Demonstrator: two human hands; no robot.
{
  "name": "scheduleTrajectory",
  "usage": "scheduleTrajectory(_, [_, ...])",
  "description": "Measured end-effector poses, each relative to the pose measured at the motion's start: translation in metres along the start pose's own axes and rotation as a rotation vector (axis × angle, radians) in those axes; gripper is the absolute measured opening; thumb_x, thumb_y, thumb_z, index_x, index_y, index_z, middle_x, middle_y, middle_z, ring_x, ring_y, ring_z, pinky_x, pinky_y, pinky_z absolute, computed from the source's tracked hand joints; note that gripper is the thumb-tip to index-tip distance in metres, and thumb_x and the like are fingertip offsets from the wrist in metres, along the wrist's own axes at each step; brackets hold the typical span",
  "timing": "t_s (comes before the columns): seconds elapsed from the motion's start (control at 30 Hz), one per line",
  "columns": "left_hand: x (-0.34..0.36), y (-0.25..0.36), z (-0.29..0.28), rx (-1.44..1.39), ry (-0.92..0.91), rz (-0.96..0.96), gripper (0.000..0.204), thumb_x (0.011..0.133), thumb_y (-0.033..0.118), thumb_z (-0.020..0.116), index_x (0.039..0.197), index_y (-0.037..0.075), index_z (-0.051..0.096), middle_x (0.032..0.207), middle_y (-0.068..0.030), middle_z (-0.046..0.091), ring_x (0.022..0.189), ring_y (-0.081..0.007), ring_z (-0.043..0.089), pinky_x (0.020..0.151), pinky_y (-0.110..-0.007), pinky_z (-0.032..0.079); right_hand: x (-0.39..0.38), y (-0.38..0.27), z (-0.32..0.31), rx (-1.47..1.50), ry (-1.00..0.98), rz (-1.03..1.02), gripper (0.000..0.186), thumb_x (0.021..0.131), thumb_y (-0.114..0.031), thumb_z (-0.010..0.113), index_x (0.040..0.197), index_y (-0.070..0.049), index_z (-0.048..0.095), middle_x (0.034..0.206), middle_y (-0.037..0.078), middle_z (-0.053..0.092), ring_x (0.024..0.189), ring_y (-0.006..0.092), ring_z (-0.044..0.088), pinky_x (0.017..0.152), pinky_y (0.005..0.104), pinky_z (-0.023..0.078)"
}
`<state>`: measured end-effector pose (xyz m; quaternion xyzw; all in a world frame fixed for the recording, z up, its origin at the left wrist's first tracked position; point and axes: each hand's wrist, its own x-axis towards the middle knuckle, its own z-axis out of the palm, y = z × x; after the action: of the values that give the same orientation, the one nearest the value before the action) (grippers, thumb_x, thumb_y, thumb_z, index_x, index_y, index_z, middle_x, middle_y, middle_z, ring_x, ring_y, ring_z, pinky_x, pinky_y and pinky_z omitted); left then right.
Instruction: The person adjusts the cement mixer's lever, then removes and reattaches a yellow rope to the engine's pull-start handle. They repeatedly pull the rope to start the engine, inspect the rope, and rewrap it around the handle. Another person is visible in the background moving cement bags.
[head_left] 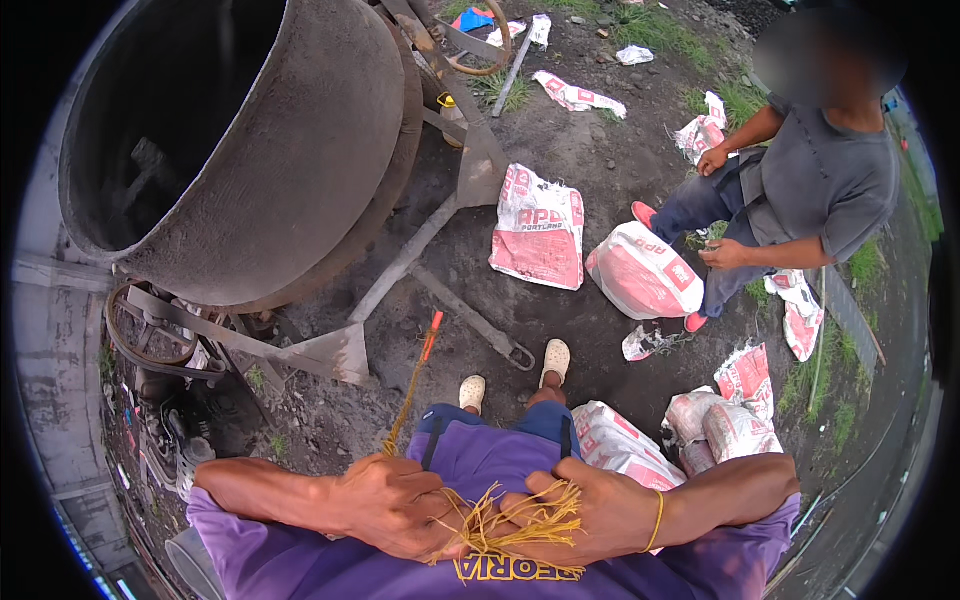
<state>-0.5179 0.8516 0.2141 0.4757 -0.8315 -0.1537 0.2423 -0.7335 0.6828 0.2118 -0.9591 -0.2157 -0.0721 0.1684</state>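
A person's left hand [398,505] and right hand [590,508] are close together before the chest, fingers curled around thin yellow strands [545,520]. The bundle sits between them, its loose ends fanned out over the right hand. The strands look gathered, but with the ends loose, the work appears unfinished; whether any knot exists is hidden. Beyond the left hand runs a yellow cord [408,395] with an orange end; whether it joins the bundle is unclear.
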Motion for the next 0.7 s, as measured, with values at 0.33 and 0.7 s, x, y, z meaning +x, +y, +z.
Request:
scheduleTrajectory(0.33, [0.081, 0.002, 0.051, -0.301, 0.373, -0.724, 0.03, 0.094, 0.03, 0.071, 0.104, 0.002, 0.073, 0.109, -0.0151, 0.072, 0.088, -0.0252, 0.074, 0.072, -0.036, 0.06, -0.028, 0.145, -0.027, 0.33, 0.173, -0.015, 0.018, 0.091, -0.03, 0.068, 0.092, -0.012, 0.065, 0.083, 0.001, 0.061, 0.074, 0.0173, 0.061, 0.06, 0.0325, 0.045])
scheduleTrajectory(0.7, [0.09, -0.018, 0.063, -1.039, 0.301, -1.37, 0.034, 0.1, 0.034, 0.07, 0.081, 0.01, 0.054, 0.073, 0.0087, 0.042, 0.069, -0.0036, 0.035, 0.06, -0.025, 0.032, -0.033, 0.244, -0.028, 0.336, 0.085, 0.187, 0.045, 0.092, -0.03, 0.069, 0.128, -0.006, 0.058, 0.128, 0.017, 0.058, 0.122, 0.0344, 0.055, 0.101, 0.0512, 0.043])
